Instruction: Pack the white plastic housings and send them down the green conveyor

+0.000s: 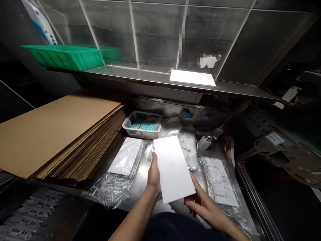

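A plain white rectangular panel [173, 170] is held tilted in front of me, with a faint small curved mark near its middle. My left hand [153, 175] is closed on its left edge, thumb up along the side and the other fingers hidden behind. At the lower right corner, my right hand [202, 202] is closed around the edge, its fingers partly out of sight. On the metal bench to the left lies a white panel in clear plastic [126, 157]. Another plastic-wrapped pale plate with small cut-outs [220, 180] lies to the right.
Brown cardboard sheets [60, 124] form a tall stack at left. Behind the panel are a clear bin with blue round stickers [142, 132], plastic bags and a white dispenser bottle [205, 142]. The shelf above holds a green basket [67, 57] and a white slab [192, 78].
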{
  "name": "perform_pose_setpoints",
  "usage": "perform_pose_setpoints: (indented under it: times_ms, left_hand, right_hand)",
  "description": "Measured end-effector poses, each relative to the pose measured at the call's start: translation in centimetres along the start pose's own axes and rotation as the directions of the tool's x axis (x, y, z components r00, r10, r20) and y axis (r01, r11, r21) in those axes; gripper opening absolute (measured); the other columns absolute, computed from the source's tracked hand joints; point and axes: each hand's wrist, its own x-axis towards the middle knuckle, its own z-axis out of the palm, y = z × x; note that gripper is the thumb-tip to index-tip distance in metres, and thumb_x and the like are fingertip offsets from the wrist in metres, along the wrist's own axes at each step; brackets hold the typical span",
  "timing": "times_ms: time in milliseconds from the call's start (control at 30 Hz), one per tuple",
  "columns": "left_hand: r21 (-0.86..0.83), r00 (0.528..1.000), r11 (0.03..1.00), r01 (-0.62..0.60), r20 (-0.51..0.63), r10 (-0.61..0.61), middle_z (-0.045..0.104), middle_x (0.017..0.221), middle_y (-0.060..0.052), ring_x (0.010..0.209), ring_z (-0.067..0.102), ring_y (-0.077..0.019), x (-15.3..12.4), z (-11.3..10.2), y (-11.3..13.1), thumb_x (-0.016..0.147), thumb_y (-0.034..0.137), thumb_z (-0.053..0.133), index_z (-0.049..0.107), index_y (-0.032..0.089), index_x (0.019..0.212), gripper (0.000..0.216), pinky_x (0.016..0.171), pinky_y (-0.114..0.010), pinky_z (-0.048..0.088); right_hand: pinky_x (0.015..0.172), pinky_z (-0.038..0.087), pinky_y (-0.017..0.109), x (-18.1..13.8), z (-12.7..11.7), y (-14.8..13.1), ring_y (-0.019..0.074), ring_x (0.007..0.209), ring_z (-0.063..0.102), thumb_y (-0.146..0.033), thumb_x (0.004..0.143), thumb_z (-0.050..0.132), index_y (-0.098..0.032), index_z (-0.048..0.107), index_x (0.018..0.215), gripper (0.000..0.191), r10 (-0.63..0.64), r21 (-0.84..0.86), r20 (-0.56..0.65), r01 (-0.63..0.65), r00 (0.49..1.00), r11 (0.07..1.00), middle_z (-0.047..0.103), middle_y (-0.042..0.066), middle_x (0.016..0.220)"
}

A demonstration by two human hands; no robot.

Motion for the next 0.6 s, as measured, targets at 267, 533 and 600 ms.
perform_pose_setpoints:
  times_ms: [267, 533, 600]
  left_hand:
    - [-0.031, 0.998, 0.998, -0.058, -0.017, 0.057, 0.070, 0.094, -0.013, 0.088, 0.065, -0.0285, 1.2, -0.5, 1.1, 0.083, 0.059, 0.037, 0.058, 0.011, 0.113, 0.061, 0.080, -0.039, 0.051]
    - [0.010, 0.996, 0.998, -0.056, -0.074, 0.057, 0.071, 0.086, -0.013, 0.085, 0.066, -0.0281, 2.9, -0.2, 0.8, 0.084, 0.059, 0.034, 0.061, 0.010, 0.106, 0.060, 0.078, -0.040, 0.053]
    - [0.018, 0.994, 0.998, -0.058, -0.088, 0.059, 0.071, 0.086, -0.012, 0.085, 0.066, -0.0281, 2.9, -0.3, 0.9, 0.085, 0.059, 0.033, 0.061, 0.010, 0.107, 0.061, 0.078, -0.040, 0.053]
  right_hand:
    - [0.064, 0.044, 0.027, 1.9, -0.2, -1.9, 0.0140, 0.067, 0.051, -0.023, 0.080, 0.057, -0.022, -0.008, 0.144, 0.091, -0.021, -0.094, 0.089, 0.029, 0.996, 0.995, 0.056, 0.000, 0.080]
    - [0.068, 0.045, 0.028, 2.4, -1.5, -0.8, 0.0156, 0.074, 0.054, -0.022, 0.075, 0.066, -0.025, -0.010, 0.143, 0.102, -0.016, -0.088, 0.085, 0.023, 0.996, 0.996, 0.059, 0.001, 0.085]
    - [0.068, 0.046, 0.029, 2.4, -1.5, -0.8, 0.0166, 0.077, 0.056, -0.026, 0.073, 0.069, -0.028, -0.009, 0.143, 0.105, -0.009, -0.098, 0.084, 0.017, 0.996, 0.995, 0.060, 0.002, 0.092]
